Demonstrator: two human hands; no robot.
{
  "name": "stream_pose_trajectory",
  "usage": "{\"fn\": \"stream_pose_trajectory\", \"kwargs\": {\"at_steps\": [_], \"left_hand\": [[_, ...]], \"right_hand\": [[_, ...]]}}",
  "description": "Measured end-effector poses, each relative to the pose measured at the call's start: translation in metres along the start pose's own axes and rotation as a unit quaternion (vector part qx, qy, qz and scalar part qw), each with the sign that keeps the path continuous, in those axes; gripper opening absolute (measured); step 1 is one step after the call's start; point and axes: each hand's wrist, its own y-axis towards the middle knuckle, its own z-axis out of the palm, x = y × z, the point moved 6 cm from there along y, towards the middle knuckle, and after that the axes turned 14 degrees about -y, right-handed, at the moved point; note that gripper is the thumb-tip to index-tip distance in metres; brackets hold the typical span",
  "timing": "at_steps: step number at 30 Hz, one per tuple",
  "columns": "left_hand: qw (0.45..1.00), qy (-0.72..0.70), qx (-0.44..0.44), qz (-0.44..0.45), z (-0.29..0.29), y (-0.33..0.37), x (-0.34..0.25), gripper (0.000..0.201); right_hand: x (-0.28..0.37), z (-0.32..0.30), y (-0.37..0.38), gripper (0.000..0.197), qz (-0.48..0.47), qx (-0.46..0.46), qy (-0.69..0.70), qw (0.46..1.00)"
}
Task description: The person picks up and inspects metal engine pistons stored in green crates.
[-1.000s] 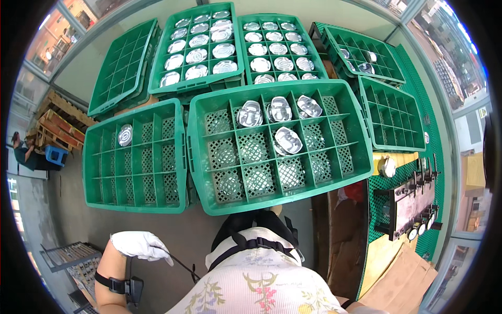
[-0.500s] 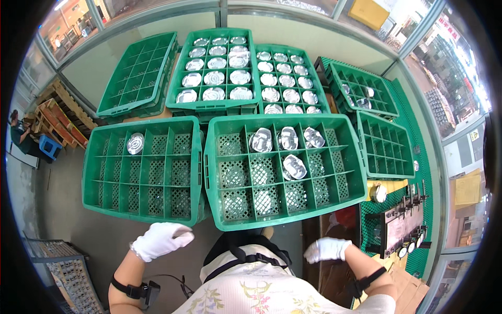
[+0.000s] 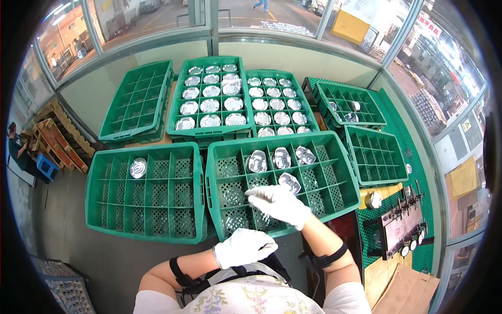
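Note:
My right hand (image 3: 280, 204), in a white glove, is over the near right green crate (image 3: 334, 208), fingers stretched to the left and nothing visible in them. Just beyond it a shiny metal piston (image 3: 289, 183) sits in a compartment. Several more pistons (image 3: 257, 161) lie in the row behind. My left hand (image 3: 244, 249), also gloved in white, is in front of the crate's near edge, close to my body. Its fingers are curled together, and whatever they may hold is hidden.
A single piston (image 3: 138, 168) lies in the near left crate (image 3: 144, 234). Behind stand two crates (image 3: 210, 132) filled with pistons and a further crate (image 3: 137, 102) at left. On the right, a fixture with dials (image 3: 401, 230) and a loose piston (image 3: 373, 200) rest on a green-matted bench.
My right hand has moved left and forward over the near right crate. My left hand has moved right, toward my middle, and its fingers have curled. The view has tilted up.

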Motion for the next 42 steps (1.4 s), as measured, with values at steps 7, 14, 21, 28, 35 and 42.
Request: {"fn": "stream_pose_trajectory", "kwargs": {"at_steps": [7, 14, 21, 28, 35, 42], "left_hand": [[0.991, 0.045, -0.116, -0.044, 0.007, 0.014, 0.007, 0.022], [0.96, 0.15, -0.235, 0.019, -0.007, 0.035, 0.002, 0.015], [0.909, 0.274, -0.313, -0.025, -0.005, 0.001, 0.016, 0.015], [0.917, 0.249, -0.311, -0.011, -0.002, 0.002, 0.016, 0.007], [0.92, 0.269, -0.284, -0.024, 0.002, -0.001, 0.016, 0.006], [0.913, 0.335, -0.23, 0.023, 0.006, -0.004, 0.012, 0.006]], "right_hand": [[-0.029, 0.002, 0.015, 0.036, -0.017, -0.044, 0.141, 0.989], [0.006, -0.013, 0.014, 0.049, -0.062, -0.016, 0.12, 0.991], [-0.097, -0.05, 0.026, 0.039, 0.077, -0.073, -0.223, 0.969], [-0.136, -0.087, 0.099, 0.026, 0.079, -0.111, -0.306, 0.942], [-0.161, -0.055, 0.129, 0.023, 0.176, -0.065, -0.276, 0.943], [-0.14, -0.102, 0.076, 0.017, 0.122, -0.139, 0.148, 0.972]]}}
